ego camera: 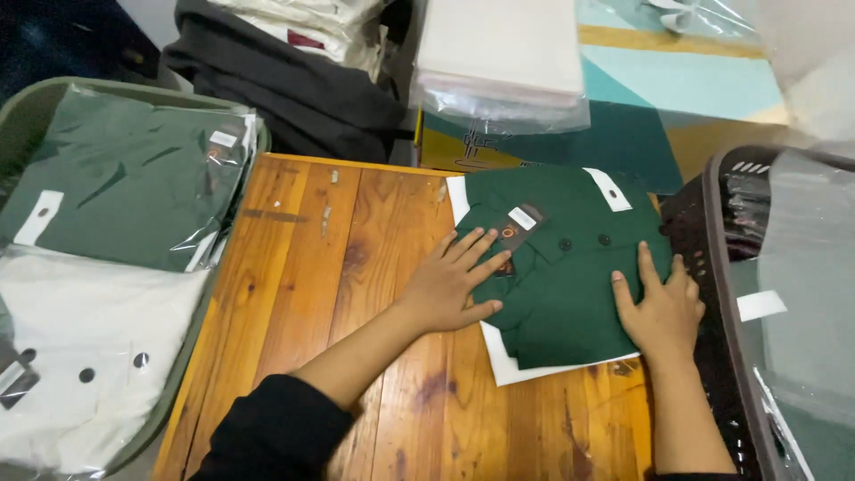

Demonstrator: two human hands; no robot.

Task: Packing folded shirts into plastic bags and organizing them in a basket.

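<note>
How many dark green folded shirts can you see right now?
2: one green shirt on the wooden table under both hands, one bagged green shirt in the left bin. More may be hidden beneath.

A folded dark green cloth shirt (570, 285) with two dark buttons and a black hang tag near its collar lies flat on a white rectangular backing sheet (503, 363), at the right side of an orange-brown wooden plank table (338, 267). The sheet's white edge shows along the shirt's left and near sides, and one white corner shows at the far right.
</note>
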